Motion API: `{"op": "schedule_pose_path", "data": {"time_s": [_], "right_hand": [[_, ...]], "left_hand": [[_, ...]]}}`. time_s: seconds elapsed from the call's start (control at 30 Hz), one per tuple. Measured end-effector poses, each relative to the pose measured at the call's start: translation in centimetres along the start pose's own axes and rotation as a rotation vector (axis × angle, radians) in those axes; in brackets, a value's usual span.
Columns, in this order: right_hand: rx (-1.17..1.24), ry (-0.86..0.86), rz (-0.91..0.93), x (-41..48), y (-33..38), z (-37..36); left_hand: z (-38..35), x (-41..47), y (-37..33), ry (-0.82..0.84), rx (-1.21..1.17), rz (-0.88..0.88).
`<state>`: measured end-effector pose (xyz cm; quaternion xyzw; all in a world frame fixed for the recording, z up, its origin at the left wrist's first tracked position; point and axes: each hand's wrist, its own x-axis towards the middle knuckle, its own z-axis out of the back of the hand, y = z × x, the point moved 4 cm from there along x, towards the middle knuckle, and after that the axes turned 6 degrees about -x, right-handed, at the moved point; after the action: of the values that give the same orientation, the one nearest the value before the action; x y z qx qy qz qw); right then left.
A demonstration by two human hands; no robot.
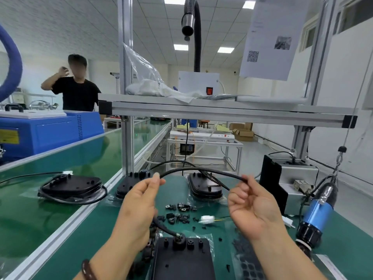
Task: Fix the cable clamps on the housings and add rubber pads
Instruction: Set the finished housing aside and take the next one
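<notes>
a black housing (181, 257) lies at the near edge of the green bench mat (90, 235), with a sheet of rubber pads (248, 261) just to its right. above them the left hand (139, 201) and right hand (252, 205) each pinch a black cable (201, 170) that arches between them. loose cable clamps (179, 213) are scattered on the mat beyond. a second housing (204, 185) and a third housing (129, 184) sit farther back, under the aluminium shelf (222, 113). cardboard boxes (243, 134) stand on the far floor, and their contents cannot be made out.
</notes>
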<state>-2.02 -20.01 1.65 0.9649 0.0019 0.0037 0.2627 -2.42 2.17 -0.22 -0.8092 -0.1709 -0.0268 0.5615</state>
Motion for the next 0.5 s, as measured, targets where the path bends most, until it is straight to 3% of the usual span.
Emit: {"op": "schedule_pose_path", "data": {"time_s": [0.2, 0.27, 0.3, 0.37, 0.4, 0.47, 0.5], "right_hand": [[0.000, -0.070, -0.016, 1.4, 0.6, 1.3], [-0.101, -0.044, -0.054, 1.5, -0.1, 1.1], [-0.140, -0.023, -0.069, 1.5, -0.5, 0.8], [-0.194, 0.016, -0.086, 1.5, -1.4, 0.2], [-0.212, 0.033, -0.094, 1.4, -1.8, -0.2], [-0.245, 0.076, -0.115, 1.3, -2.6, -1.1], [-0.261, 0.102, -0.126, 1.1, -3.0, -1.5]], "left_hand": [[2.0, 0.9, 2.3, -0.289, -0.387, 0.274], [2.4, 0.9, 2.4, -0.383, -0.327, 0.311], [2.7, 0.9, 2.1, -0.432, -0.180, 0.278], [2.8, 0.7, 0.0, -0.522, 0.433, 0.030], [1.8, 0.0, -1.7, -0.492, 0.735, -0.230], [-2.3, -2.0, -3.9, -0.206, 1.093, -0.731], [-4.3, -2.9, -4.1, -0.034, 1.213, -0.871]]}}
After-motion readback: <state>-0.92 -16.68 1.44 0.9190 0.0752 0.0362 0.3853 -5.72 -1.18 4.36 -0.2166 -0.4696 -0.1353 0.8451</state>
